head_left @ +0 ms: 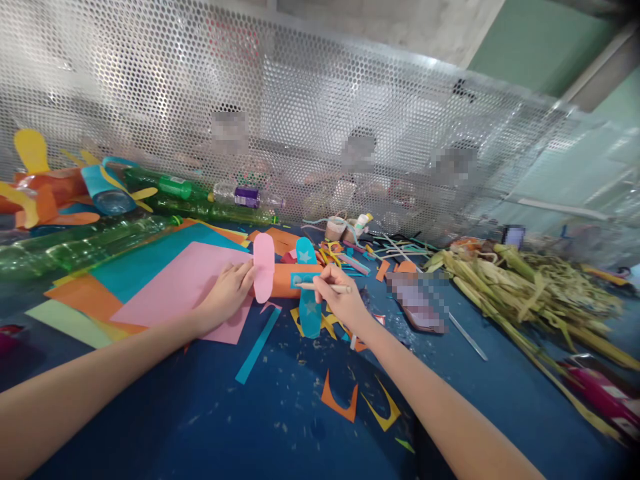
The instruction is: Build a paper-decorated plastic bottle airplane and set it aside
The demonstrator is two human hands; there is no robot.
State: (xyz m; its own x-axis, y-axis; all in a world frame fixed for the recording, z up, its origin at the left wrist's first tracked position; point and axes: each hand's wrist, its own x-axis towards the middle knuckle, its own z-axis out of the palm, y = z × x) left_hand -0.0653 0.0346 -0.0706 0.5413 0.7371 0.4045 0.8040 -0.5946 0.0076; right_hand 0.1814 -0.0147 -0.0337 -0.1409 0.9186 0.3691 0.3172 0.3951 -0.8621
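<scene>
An orange paper-covered body lies at the centre of the blue table, with a pink rounded piece at its left end and a blue wing piece with pale stars across it. My left hand rests on a pink sheet, its fingertips at the pink piece's edge. A thin light stick, like a pen or brush, is pinched in my right hand; its tip touches the small blue patch on the orange body.
Stacked coloured sheets and green bottles lie left. Paper scraps are in front. A phone, cups, thin strips and dry husks are to the right. A perforated metal screen stands behind.
</scene>
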